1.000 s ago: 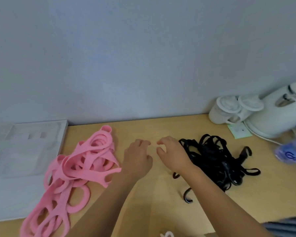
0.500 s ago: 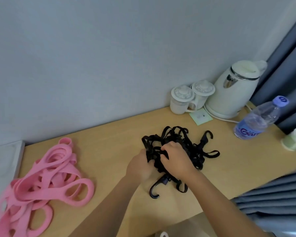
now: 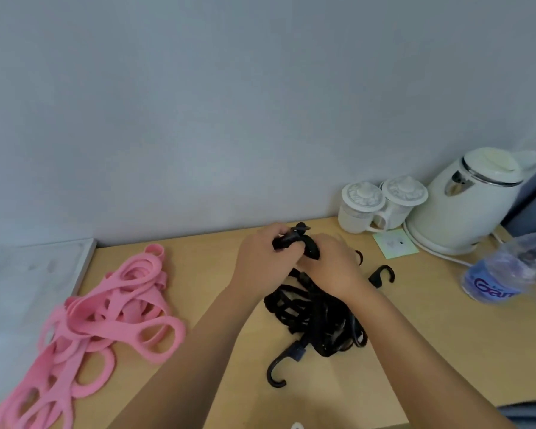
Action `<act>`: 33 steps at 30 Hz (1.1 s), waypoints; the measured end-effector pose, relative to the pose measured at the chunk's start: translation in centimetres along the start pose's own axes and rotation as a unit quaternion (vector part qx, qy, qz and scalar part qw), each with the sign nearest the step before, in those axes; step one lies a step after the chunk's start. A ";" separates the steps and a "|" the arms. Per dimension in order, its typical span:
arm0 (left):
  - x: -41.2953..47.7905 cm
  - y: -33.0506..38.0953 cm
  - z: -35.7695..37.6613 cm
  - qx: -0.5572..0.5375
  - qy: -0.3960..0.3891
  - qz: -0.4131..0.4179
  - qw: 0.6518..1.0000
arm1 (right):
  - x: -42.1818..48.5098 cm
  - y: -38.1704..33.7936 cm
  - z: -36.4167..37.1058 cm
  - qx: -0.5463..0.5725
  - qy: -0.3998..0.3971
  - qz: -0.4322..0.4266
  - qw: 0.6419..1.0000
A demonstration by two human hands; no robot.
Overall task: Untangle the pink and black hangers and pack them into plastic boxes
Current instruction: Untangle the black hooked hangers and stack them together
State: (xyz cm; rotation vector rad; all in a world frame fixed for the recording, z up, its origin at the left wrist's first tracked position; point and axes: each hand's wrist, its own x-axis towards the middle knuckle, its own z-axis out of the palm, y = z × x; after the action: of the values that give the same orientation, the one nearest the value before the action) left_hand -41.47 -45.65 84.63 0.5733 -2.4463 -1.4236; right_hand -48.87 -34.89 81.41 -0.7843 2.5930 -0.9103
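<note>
Both hands, L [image 3: 260, 261] & R [image 3: 331, 267], clamped on black hangers [image 3: 316, 317]; pink hangers [image 3: 106, 317] left, kettle [image 3: 468, 202] right

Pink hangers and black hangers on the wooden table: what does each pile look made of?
The pink loop-shaped hangers look like matte, flexible rubber or soft plastic: flat bands lying limp, no shine. The black hook-ended hangers look like woven strap or soft cord with rigid, slightly glossy plastic hooks; blur leaves the weave uncertain. The left hand and right hand grip one end.

Both hands [image 3: 297, 261] together, fingers clenched
</note>
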 end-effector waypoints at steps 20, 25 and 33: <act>-1.1 0.1 -2.6 -0.186 -0.141 -0.034 0.972 | 2.9 -13.9 -4.5 0.663 -0.022 0.158 0.731; -0.3 0.6 -5.5 -0.218 -0.060 -0.082 0.971 | 3.1 -13.5 -3.3 0.647 0.007 0.129 0.751; 2.2 2.2 -8.5 -0.425 -0.031 -0.121 0.897 | 1.3 -10.5 1.0 0.524 -0.158 0.008 0.837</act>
State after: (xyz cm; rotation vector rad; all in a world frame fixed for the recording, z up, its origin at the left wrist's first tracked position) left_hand -40.50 -52.21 90.75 0.6149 -1.5433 -2.3988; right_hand -45.31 -42.97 87.30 -0.4933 1.4291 -1.7436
